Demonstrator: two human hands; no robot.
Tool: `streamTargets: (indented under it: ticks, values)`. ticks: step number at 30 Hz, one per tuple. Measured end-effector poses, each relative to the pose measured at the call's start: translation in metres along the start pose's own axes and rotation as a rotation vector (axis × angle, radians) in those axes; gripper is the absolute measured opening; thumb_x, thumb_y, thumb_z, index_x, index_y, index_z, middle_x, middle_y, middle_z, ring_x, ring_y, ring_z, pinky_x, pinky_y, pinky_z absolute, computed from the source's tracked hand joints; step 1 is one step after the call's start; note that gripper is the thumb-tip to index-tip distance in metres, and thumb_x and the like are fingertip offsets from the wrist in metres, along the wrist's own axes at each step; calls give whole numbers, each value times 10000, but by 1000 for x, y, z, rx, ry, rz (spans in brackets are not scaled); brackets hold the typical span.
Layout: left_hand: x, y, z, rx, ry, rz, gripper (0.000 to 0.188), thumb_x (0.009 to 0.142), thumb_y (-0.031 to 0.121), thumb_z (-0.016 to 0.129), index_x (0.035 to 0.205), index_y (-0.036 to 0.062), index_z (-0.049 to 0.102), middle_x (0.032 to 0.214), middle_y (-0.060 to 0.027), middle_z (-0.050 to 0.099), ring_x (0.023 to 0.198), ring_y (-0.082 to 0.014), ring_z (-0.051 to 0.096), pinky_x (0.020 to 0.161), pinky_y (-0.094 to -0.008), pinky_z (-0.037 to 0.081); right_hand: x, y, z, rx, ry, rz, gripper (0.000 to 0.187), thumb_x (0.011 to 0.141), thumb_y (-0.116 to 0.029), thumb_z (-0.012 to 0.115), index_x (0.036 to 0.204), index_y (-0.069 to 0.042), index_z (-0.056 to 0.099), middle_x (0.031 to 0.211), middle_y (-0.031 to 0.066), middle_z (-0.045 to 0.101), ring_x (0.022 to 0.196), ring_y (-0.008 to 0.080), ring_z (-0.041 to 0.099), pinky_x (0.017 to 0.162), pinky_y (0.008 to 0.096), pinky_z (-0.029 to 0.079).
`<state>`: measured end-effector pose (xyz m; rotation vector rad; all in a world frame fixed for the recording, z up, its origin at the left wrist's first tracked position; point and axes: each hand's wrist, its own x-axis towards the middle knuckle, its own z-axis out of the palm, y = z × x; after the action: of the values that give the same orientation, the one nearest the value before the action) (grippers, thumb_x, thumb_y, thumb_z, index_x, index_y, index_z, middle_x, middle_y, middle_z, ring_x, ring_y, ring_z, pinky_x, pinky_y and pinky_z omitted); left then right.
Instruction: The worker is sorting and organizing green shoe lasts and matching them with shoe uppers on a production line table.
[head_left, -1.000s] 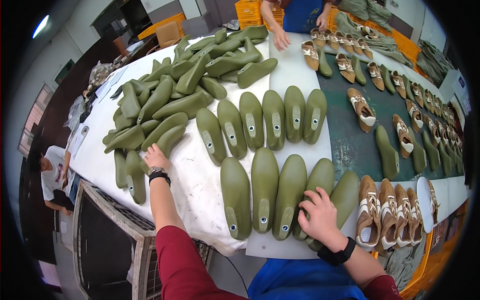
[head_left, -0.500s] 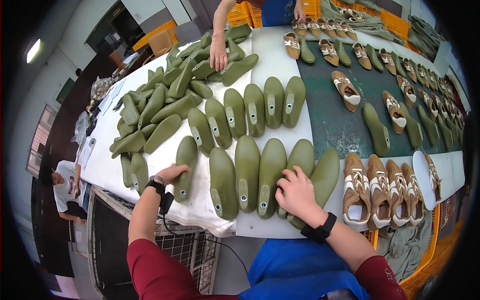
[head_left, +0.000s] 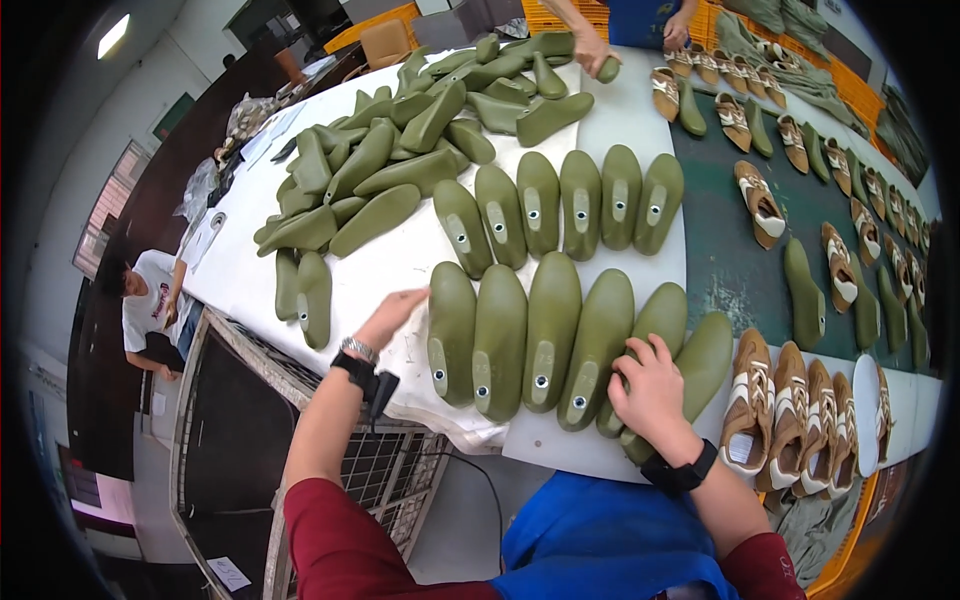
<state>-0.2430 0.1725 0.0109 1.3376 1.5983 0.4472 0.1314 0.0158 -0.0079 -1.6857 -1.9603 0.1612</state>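
Note:
A near row of several green shoe lasts (head_left: 553,320) lies side by side, pointing away from me. My left hand (head_left: 393,318) is open, its fingers stretched out against the left side of the leftmost last (head_left: 452,325). At the row's right end, my right hand (head_left: 648,388) rests on the slanted lasts, fingers apart and slightly bent; the rightmost shoe last (head_left: 707,365) lies beside it. Behind them stands a second row of green lasts (head_left: 580,200). A loose pile of lasts (head_left: 375,165) covers the table's far left.
Brown-and-white shoes (head_left: 752,400) line the right side, and more shoes and lasts lie on a dark green board (head_left: 735,270). Across the table, a co-worker's hand (head_left: 592,52) holds a green last. A wire cage cart (head_left: 290,400) stands below the table's left edge.
My left hand has brought a separate last rightward to the near row's left end, and its fingers have straightened. The co-worker's hand has lifted a last off the pile. The view has shifted.

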Motion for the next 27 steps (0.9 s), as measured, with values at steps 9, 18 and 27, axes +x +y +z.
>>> streamTargets:
  ticks: [9, 18, 27]
  values:
    - [152, -27, -109, 779, 673, 105, 657, 753, 134, 561, 1354, -11, 339, 1401, -172, 358, 1311, -362, 306, 1046, -414, 334, 3, -9, -3, -36, -45, -4, 126, 693, -138, 620, 797, -74, 651, 1095, 129, 578, 1104, 399, 484, 837, 473, 464]
    - [163, 2, -114, 949, 635, 40, 516, 668, 331, 698, 1095, 58, 596, 1208, -113, 513, 1138, -313, 489, 904, -462, 434, 5, -7, 0, -52, -45, -14, 115, 664, -127, 620, 773, -94, 642, 1077, 117, 578, 1105, 396, 482, 820, 469, 473]
    - [109, -50, -126, 1019, 836, 323, 750, 604, 396, 772, 1258, 154, 494, 1258, -111, 458, 1207, -305, 405, 936, -488, 401, 5, -6, 0, -30, -16, -21, 118, 660, -103, 621, 775, -84, 641, 1076, 121, 578, 1110, 392, 483, 827, 451, 467]
